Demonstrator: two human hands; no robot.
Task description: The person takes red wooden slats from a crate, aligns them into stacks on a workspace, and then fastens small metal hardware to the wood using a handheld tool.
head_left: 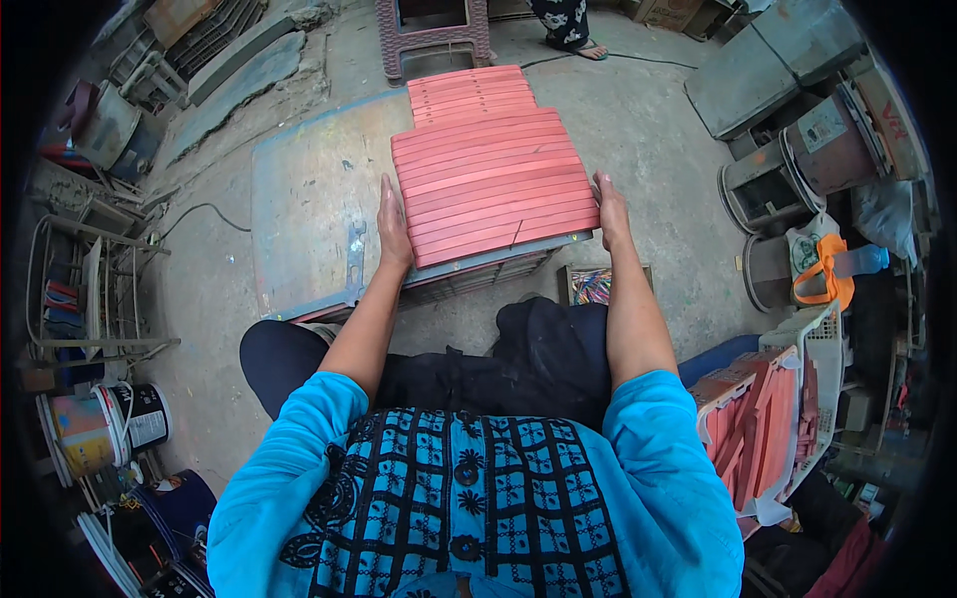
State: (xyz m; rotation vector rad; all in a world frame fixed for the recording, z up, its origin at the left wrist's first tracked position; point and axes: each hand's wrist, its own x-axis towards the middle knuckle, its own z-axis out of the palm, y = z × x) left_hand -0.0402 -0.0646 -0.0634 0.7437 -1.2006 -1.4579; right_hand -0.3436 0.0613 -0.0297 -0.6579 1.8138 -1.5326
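Rows of thin red-pink slats [498,184] lie side by side in front of me on a low crate-like stand. My left hand [395,231] rests flat along their left ends, its fingers stretched out. At the right ends my right hand [612,211] is also held flat, fingers straight and pointing away from me. Neither hand is wrapped round a slat. A second, narrower group of red slats [471,92] lies just beyond the first. One dark thin mark or sliver shows on the near slats; I cannot tell which.
A worn flat board [319,189] lies left of the slats. By my right knee stands a small box [591,286] of colourful thin pieces. A white crate [819,399] with red slats is at the right. Paint buckets [135,417] stand left; a plastic stool [434,35] and a person's foot [592,50] are ahead.
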